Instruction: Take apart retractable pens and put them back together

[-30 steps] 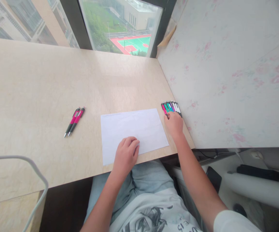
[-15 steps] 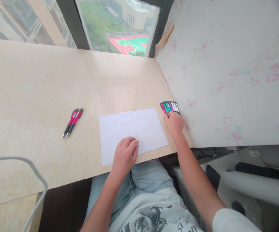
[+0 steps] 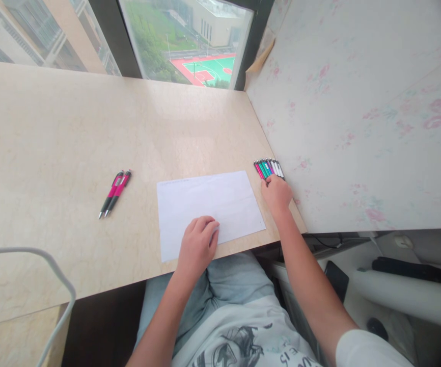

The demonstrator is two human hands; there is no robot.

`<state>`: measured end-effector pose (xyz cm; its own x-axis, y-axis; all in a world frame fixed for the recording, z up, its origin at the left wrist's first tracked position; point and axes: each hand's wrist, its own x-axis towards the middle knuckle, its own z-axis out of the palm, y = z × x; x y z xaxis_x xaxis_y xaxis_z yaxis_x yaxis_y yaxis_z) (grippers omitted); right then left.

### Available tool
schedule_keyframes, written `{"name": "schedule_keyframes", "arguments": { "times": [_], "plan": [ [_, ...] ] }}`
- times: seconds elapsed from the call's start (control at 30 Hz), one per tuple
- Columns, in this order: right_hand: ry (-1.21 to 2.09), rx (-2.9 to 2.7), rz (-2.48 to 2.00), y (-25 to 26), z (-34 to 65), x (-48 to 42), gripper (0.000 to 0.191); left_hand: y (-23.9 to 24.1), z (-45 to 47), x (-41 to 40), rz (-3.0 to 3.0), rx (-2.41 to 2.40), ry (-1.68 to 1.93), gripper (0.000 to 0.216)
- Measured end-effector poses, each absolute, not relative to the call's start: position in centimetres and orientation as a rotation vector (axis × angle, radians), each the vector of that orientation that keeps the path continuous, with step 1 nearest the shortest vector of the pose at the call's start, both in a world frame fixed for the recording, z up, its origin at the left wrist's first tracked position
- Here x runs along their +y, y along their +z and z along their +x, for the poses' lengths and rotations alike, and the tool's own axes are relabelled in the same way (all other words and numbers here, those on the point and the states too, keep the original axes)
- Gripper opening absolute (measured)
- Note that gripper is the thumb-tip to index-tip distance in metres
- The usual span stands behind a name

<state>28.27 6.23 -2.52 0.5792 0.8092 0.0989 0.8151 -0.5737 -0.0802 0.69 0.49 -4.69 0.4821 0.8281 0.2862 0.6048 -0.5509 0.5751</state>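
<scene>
My left hand (image 3: 200, 238) rests on the lower part of a white sheet of paper (image 3: 209, 196), its fingers curled and close together. Whether anything is inside them is hidden. At the right, my right hand (image 3: 277, 193) is closed over the lower ends of a row of click pens (image 3: 263, 168). Their upper ends show pink, green, blue, purple and white barrels; the fingertips and lower ends are covered by the hand. Faint writing runs along the paper's top edge.
Two pink-and-black pens (image 3: 115, 196) lie side by side left of the paper. A grey cable (image 3: 58, 270) arches over the desk's lower left. The papered wall (image 3: 350, 122) borders the desk (image 3: 71, 137) on the right, and a window (image 3: 186, 41) stands behind it.
My right hand has shifted very slightly right at the row of pens. My left hand, the paper and the two pink pens stay where they were.
</scene>
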Motion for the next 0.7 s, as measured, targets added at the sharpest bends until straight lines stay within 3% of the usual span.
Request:
{"name": "schedule_keyframes", "arguments": {
  "times": [0.7],
  "plan": [
    [0.008, -1.441, -2.514, -2.0, 25.6, 4.1, 0.018, -4.3, 0.7, 0.4, 2.330, 1.193, 0.769, 0.014]
  ]
}}
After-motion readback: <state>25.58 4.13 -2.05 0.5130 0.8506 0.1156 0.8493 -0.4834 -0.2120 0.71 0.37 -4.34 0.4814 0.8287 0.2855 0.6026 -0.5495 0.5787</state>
